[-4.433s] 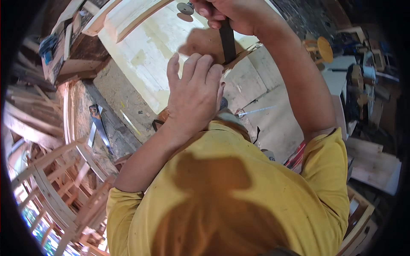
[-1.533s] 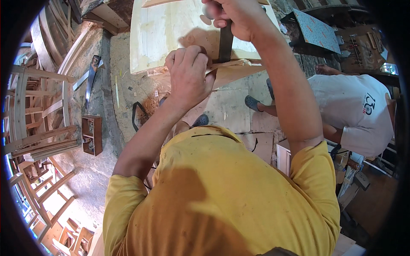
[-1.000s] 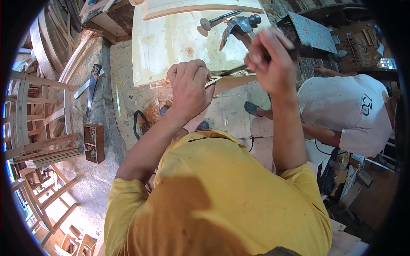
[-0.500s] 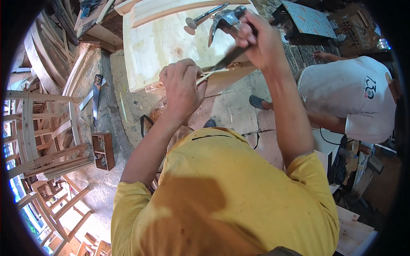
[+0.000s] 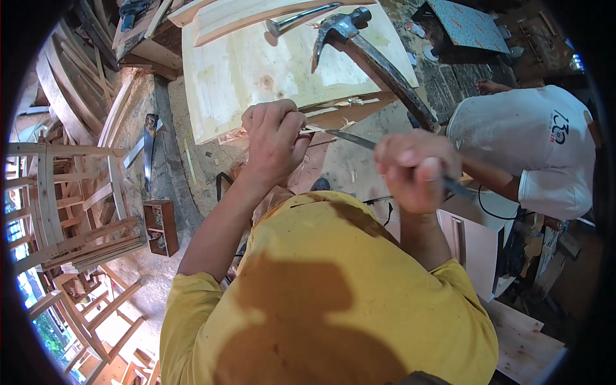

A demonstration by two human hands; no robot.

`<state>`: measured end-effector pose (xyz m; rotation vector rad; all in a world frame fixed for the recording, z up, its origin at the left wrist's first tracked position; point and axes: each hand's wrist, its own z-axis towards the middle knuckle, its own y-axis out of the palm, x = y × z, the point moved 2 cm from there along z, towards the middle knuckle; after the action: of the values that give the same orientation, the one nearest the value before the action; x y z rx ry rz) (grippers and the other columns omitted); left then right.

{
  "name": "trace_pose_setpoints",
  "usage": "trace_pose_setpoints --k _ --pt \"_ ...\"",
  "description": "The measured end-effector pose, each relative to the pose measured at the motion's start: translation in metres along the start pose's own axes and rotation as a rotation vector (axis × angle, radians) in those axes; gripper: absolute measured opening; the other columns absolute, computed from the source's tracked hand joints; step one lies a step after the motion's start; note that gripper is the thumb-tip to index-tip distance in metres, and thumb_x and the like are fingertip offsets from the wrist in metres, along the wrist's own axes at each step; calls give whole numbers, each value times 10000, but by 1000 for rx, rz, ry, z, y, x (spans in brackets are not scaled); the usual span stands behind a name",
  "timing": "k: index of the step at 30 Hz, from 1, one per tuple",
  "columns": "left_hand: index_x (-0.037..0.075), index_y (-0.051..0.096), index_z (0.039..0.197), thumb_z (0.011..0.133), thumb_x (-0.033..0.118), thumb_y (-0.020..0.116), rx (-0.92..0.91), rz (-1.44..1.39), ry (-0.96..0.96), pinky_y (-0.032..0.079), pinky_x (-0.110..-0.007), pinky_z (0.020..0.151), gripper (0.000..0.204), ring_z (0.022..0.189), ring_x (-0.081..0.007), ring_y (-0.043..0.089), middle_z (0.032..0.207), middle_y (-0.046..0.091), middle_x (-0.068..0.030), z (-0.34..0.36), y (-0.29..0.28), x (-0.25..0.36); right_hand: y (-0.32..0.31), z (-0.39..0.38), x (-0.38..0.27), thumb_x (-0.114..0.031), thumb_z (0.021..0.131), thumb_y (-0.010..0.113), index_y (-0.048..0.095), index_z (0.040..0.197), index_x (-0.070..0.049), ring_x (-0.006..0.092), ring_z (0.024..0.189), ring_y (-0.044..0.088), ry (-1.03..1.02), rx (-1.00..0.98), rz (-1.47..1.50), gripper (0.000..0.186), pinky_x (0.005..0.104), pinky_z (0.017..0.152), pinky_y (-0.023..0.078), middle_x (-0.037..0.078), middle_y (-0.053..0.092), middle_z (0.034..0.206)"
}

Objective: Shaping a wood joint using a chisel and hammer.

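My left hand [image 5: 274,136] is closed at the near edge of a pale wooden board [image 5: 234,70], its fingers pinching a thin wood sliver [image 5: 314,129]. To its right, my right hand [image 5: 417,168], blurred by motion, is wrapped round a knife [image 5: 354,138]. The knife's narrow dark blade points left, its tip near the sliver; part of the handle shows beyond my fist. A claw hammer [image 5: 378,61] lies across the board, untouched, its handle reaching past the right edge. Beyond it is a large metal bolt or spike [image 5: 301,19] with a wide round head.
Another person in a white shirt [image 5: 507,138] bends at the right. A handsaw [image 5: 149,151] and a small wooden box [image 5: 160,226] lie at the left. Wooden frames [image 5: 48,192] stand beyond them. Splinters line the board's near edge.
My right hand has swung down toward my body with the knife, from above the board to its near side. The hammer handle now shows. My left hand stays nearly in place.
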<state>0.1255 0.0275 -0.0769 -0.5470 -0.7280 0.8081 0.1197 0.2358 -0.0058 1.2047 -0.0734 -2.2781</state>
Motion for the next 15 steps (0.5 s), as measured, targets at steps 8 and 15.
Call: trace_pose_setpoints --k 8,15 --pt "91 611 915 624 26 743 -127 -312 74 402 -366 829 326 916 -255 546 928 622 -51 -3 -32 -11 -41 -3 -19 -229 952 495 515 937 -5 99 468 381 177 220 85 225 277 434 359 40 427 589" --pt "101 530 866 955 213 555 295 -1474 -608 440 -335 747 145 718 -136 475 671 501 -1 -3 -41 -25 -26 -9 8 -156 899 594 609 908 -16 66 515 470 623 10 -162 141 229 457 384 12 519 625"
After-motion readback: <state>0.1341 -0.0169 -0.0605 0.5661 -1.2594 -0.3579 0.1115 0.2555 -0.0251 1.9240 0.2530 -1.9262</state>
